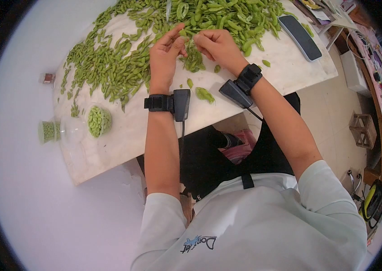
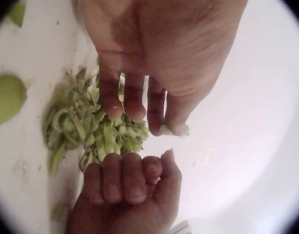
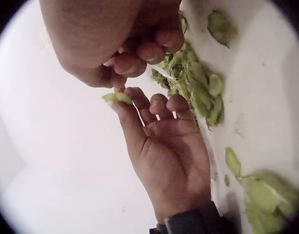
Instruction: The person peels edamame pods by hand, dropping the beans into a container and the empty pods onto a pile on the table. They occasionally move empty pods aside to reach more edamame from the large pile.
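My left hand [image 1: 164, 61] is raised over the table and pinches a green soybean pod [image 3: 118, 98] between thumb and fingertip. Its other fingers are loosely bent. Facing it, my right hand [image 1: 221, 47] has its fingers curled in, the thumb tip against the index finger. A small gap shows between the two hands in the left wrist view, and nothing shows in the right hand's fingers. Below the hands lies a small heap of split pods [image 2: 113, 139]. Behind them spreads a large pile of soybean pods [image 1: 220, 18].
A clear tub of shelled beans [image 1: 98, 121] stands at the table's left, near the wall. A phone [image 1: 299, 38] lies at the right edge of the pale table [image 1: 127, 135]. Several loose pods [image 1: 205, 95] lie near the front edge. A wooden stool [image 1: 362, 130] stands on the floor.
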Demonstrator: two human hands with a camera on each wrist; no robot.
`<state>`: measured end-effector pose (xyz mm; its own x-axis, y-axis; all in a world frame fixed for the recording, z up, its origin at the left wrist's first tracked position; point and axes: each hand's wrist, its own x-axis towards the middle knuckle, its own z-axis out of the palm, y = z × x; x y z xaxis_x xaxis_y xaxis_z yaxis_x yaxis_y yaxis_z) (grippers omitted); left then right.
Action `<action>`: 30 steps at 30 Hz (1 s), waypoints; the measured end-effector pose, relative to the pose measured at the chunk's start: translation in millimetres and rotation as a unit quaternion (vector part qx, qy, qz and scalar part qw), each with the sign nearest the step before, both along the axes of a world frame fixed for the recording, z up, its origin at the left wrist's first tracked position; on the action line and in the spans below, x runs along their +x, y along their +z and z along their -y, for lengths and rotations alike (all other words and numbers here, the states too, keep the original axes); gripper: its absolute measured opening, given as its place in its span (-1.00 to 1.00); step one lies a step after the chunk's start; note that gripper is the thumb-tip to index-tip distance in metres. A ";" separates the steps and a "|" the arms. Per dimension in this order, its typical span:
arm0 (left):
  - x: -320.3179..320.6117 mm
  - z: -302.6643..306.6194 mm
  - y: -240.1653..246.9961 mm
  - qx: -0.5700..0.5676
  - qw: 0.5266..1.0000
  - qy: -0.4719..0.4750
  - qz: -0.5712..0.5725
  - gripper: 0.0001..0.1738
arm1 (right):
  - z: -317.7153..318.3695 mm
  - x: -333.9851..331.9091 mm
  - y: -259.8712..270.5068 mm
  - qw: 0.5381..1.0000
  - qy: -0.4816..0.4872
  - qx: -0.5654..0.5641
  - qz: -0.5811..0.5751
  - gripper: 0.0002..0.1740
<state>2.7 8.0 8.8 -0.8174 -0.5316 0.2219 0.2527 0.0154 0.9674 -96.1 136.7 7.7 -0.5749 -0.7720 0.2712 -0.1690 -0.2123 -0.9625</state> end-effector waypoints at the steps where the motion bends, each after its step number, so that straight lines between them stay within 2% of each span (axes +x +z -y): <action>1: -0.7 1.9 -2.3 -0.006 1.000 -0.011 0.003 -0.72 | 0.0 -3.0 -0.7 1.000 -0.006 0.010 -0.009 -0.63; 5: 0.3 0.8 -1.8 -0.049 0.998 -0.014 0.032 -0.72 | 3.3 -1.4 -1.7 0.998 -0.057 -0.009 0.006 -0.64; 8: -0.7 0.0 -1.9 -0.019 1.000 -0.005 -0.003 -0.74 | 4.1 -3.2 -4.1 0.999 0.004 0.004 0.040 -0.67; 11: 1.7 -1.2 0.8 -0.065 0.998 0.008 0.023 -0.76 | 4.2 -2.6 -7.8 0.996 0.076 0.007 0.039 -0.66; 14: 2.6 -2.8 1.2 -0.044 0.999 -0.004 0.009 -0.78 | 2.6 -1.8 -5.1 0.994 0.097 0.018 0.036 -0.67; 17: 1.7 3.3 -2.8 -0.042 0.999 -0.008 0.018 -0.82 | 2.1 -1.3 -4.1 0.995 0.095 0.025 0.028 -0.66; 20: -1.1 6.1 -9.7 0.015 0.999 -0.014 -0.030 -0.82 | 0.8 0.6 -2.0 0.993 0.117 0.016 0.021 -0.68; 26: 0.5 3.0 -7.3 0.001 1.000 0.005 -0.024 -0.83 | -0.5 2.9 0.8 0.992 0.115 0.042 -0.022 -0.68; 30: 0.8 9.4 -9.8 0.005 0.999 -0.039 -0.015 -0.84 | 0.6 1.5 0.9 0.992 0.114 0.047 -0.020 -0.64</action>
<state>3.5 -1.4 -0.9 -0.8497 -0.4688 0.2412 0.2809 -0.0154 0.9596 -94.6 136.2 8.7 -0.3735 -0.9032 0.2112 -0.1647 -0.1595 -0.9734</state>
